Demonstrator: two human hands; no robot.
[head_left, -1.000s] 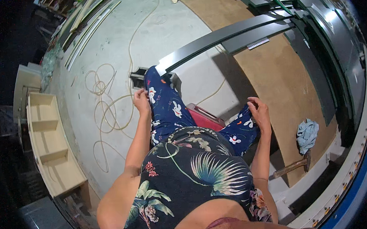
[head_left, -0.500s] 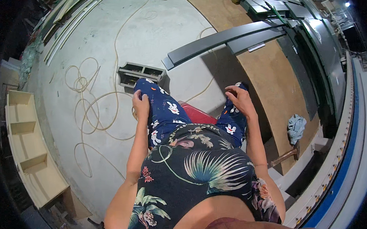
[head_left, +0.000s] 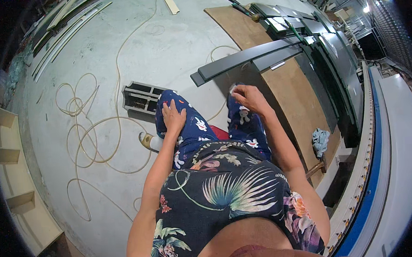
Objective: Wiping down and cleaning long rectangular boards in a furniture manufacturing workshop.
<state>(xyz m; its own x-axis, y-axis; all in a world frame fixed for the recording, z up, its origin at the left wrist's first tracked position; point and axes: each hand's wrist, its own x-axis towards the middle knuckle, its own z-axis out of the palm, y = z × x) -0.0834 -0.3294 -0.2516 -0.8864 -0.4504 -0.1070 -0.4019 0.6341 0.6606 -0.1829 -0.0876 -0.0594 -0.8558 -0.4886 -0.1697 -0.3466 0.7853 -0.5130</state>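
My left hand [head_left: 173, 117] lies on my left thigh, over the dark blue printed trousers [head_left: 194, 122], with its fingers spread. Over my right knee rests my right hand [head_left: 251, 99], fingers loosely bent and the thumb apart; a small pale patch shows at its fingertips, which could be trouser print. I see nothing held in either hand. Just beyond my left knee, a grey compartment box [head_left: 131, 108] with small items inside stands on the floor. Part of a red seat [head_left: 221, 132] shows between my legs.
A pale hose [head_left: 118, 118] lies in loops at left, near a cream shelf unit [head_left: 23, 200]. Long dark grey panels [head_left: 249, 57] jut from stacks on brown board [head_left: 291, 85] at right. A pale blue cloth [head_left: 320, 142] and a hammer [head_left: 317, 167] lie there.
My view has swung somewhat to the right. My left hand has moved inward from the outer side of the knee onto the thigh. My right knee and hand have shifted inward.
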